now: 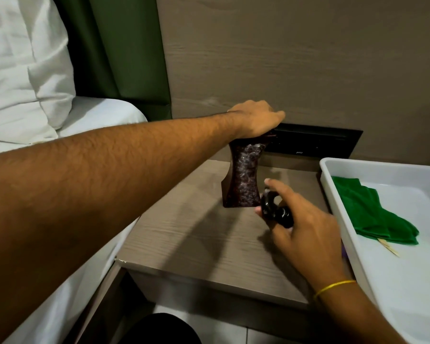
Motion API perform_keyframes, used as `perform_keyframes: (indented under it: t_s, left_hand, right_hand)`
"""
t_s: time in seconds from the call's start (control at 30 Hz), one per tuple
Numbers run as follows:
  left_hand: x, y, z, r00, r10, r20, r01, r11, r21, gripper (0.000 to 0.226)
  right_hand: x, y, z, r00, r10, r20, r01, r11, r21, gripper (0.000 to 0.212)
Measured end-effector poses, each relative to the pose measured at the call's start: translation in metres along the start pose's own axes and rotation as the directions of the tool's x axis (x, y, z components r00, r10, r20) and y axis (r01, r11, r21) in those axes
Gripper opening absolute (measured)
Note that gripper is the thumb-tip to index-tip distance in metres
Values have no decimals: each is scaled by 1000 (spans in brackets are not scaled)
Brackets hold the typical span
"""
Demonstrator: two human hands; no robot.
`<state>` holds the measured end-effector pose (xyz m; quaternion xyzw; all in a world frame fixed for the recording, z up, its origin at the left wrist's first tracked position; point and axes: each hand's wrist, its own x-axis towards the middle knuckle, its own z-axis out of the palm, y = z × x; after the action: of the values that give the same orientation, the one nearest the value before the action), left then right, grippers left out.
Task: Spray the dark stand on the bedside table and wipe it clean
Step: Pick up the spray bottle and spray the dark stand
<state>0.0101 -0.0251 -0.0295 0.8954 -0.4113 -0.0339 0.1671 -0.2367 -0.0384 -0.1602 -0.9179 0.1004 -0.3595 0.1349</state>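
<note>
We see the dark stand upright at the middle of the tabletop, its waisted front speckled with wet droplets, and our left hand lies curled over its top, gripping it. At five o'clock from the stand, just beside its base, our right hand is closed around a black spray bottle whose head points toward the stand. Farther out at three o'clock sits a white tray with a folded green cloth in it, a black wall panel lies at one o'clock, and the bed with its white pillow is at nine to ten o'clock.
</note>
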Motion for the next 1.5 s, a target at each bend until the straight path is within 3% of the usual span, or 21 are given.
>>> perform_keyframes:
  t_s: [0.1,0.17,0.33,0.53,0.67,0.77,0.9,1.03,1.17,1.27,1.43,1.5]
  left_hand:
    - [-1,0,-1,1000,1,-8,-1,1000,4,60]
    - [-2,1,-1,1000,4,-10,-4,1000,5,59]
    - [-1,1,0,1000,7,-14,-6,1000,10,55]
    - [2,0,0,1000,2,-13,-2,1000,1,55]
    - [4,-2,1,1000,2,-27,-2,1000,5,55]
    - [5,-1,2,1000,5,-26,-5,1000,-1,55]
    - [6,-2,2,1000,1,-14,-1,1000,3,59]
    - [6,-1,2,1000,-1,-17,1,1000,14,59]
    - [5,-1,2,1000,-5,-17,5,1000,10,60]
    - [5,-1,1,1000,-3,-12,3,1000,10,61]
    - [4,0,1,1000,-4,-16,4,1000,-4,59]
    - [2,0,0,1000,-1,-20,1,1000,-3,57]
  right_hand:
    - [14,-12,-9,984,158,-82,-122,935,334,53]
    - [18,-19,-10,979,195,-65,-154,904,399,52]
    - [7,-10,-9,963,234,135,-268,895,356,65]
    - [8,2,-14,940,193,282,-286,895,341,76]
    - [8,3,-16,910,204,362,-317,904,287,54]
    - [8,2,-16,898,250,362,-359,892,275,42]
    - [10,-7,-24,905,280,320,-379,873,307,61]
    - [15,-7,-30,912,268,310,-359,889,284,42]
    - [18,-11,-35,911,245,331,-351,883,311,61]
    - [18,-9,-34,897,259,358,-364,893,265,43]
    - [12,-13,-34,860,277,427,-405,882,242,59]
    - [8,-14,-33,838,303,454,-418,891,176,46]
